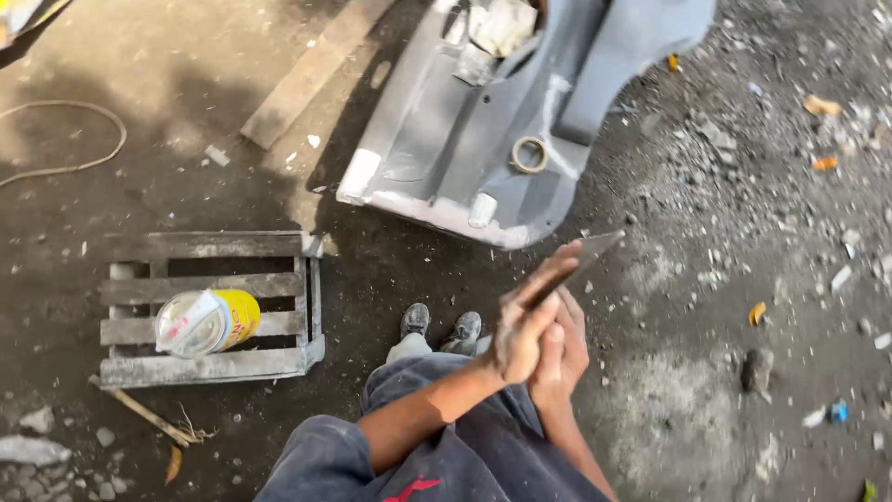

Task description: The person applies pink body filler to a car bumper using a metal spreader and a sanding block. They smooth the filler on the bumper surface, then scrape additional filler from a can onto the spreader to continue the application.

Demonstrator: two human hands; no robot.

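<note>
Your two hands are pressed together over a thin dark scraper, just below the grey panel on the ground.

Your left hand (523,327) lies on top, fingers stretched along the scraper (587,256), whose flat tip pokes out toward the grey panel (446,139). Your right hand (565,355) sits underneath, touching the left; it seems to grip the scraper's hidden end, though blur makes that hard to confirm. Your shoes (441,323) stand near the panel's lower edge. Well to your left, a yellow can (208,321) with a clear lid lies on a small wooden pallet (209,367).
</note>
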